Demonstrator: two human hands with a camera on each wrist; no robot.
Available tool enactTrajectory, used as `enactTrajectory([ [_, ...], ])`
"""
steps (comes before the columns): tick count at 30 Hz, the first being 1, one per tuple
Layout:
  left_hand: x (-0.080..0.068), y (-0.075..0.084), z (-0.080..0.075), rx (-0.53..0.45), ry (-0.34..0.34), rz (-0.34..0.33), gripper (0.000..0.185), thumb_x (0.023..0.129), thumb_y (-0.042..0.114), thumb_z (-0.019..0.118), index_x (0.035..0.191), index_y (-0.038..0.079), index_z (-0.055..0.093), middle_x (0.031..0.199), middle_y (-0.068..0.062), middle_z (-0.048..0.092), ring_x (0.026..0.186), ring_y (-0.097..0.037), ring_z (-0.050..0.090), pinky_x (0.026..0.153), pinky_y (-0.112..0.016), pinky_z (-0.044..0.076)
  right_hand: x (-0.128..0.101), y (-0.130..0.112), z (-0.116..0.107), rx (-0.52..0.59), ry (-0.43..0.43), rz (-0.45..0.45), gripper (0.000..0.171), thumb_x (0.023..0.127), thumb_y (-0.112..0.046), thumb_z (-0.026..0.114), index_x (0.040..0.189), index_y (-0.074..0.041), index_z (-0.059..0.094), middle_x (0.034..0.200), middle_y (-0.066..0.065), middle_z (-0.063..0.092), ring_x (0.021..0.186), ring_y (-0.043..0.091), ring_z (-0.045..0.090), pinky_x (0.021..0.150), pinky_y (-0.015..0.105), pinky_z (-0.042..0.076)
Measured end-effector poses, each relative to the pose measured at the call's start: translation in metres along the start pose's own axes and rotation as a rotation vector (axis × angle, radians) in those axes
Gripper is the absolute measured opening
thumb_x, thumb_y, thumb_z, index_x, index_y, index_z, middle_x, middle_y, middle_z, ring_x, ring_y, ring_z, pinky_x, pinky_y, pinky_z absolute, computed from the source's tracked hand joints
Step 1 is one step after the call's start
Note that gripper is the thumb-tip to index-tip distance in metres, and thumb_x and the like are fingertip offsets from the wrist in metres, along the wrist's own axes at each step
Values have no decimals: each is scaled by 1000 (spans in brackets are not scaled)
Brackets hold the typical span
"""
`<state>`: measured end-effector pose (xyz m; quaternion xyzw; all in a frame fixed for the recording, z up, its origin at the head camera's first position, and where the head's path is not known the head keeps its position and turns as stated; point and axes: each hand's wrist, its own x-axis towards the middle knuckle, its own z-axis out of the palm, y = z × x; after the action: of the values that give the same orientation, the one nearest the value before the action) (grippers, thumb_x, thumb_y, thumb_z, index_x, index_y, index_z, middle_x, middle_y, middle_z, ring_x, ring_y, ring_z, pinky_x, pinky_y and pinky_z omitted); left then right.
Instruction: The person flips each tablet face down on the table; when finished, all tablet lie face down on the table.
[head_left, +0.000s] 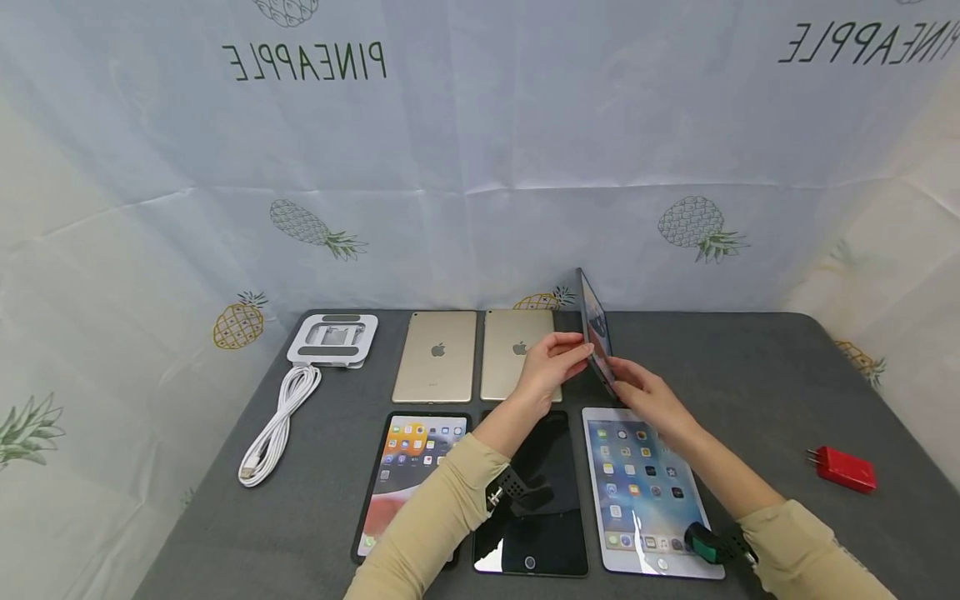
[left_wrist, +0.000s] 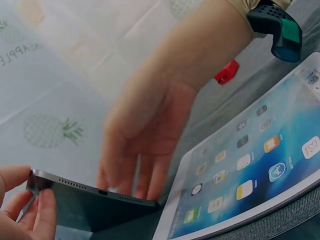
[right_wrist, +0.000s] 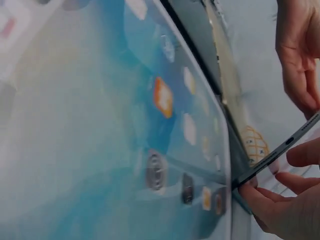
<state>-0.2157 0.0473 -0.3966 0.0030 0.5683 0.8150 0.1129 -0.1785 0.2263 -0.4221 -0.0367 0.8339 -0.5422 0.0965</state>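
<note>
Sleeves and wrist straps sit closest in head view, covering part of the black tablet [head_left: 534, 492] and the lower corner of the white tablet [head_left: 645, 487]. Raised tablet [head_left: 596, 333] is held edge-on above the tabletop [head_left: 750, 392], over the back right of the tablet rows, so its screen is barely readable from the head; left wrist view shows its port edge [left_wrist: 95, 192], right wrist view only a thin sliver [right_wrist: 280, 150]. Left hand [head_left: 551, 362] grip: thumb and fingertips pinch the tablet's left edge, fingers [left_wrist: 42, 215] curled round the corner. Right hand [head_left: 648, 396] grip: fingers mostly straight, tips against the lower right edge; in left wrist view they [left_wrist: 145, 170] sit behind the slab, contact point partly hidden, so cannot tell how firmly it grasps. Right wrist view is mostly blurred white-tablet screen. Both forearms reach forward from the bottom of the frame, converging at the tablet. Around it: two gold tablets [head_left: 476, 354] face down at the back, a lit dark-framed tablet [head_left: 412, 475] front left, a stand [head_left: 333, 339] and white cable [head_left: 277, 429] far left, a red plug [head_left: 845, 468] well apart at right.
</note>
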Motion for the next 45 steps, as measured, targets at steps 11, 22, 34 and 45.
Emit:
enactTrajectory([
  [11,0,-2,7,55,-26,26,24,93,6,65,116,0,66,107,-8,70,94,-16,67,88,-31,54,3,-30,-6,117,30,-118,57,103,-33,49,151,-6,34,150,22,37,137,41,35,102,56,38],
  [22,-1,-8,12,72,-61,34,25,98,4,57,122,1,64,110,-7,69,87,-12,64,87,-31,54,9,-41,-13,106,63,-147,60,101,-31,56,150,-6,35,148,20,38,131,39,43,98,51,44],
  [34,-4,-21,15,123,-145,13,25,99,6,56,122,2,64,116,-9,67,92,-14,65,88,-30,54,9,-37,-22,117,109,-131,64,99,-32,58,153,-10,32,150,20,35,131,40,42,93,48,49],
  [45,-4,-34,21,236,-206,-61,25,99,12,57,121,6,68,113,-2,68,96,-14,65,89,-31,53,-1,-29,-40,207,156,-102,65,98,-36,59,151,-9,35,145,18,39,113,5,52,81,26,55],
])
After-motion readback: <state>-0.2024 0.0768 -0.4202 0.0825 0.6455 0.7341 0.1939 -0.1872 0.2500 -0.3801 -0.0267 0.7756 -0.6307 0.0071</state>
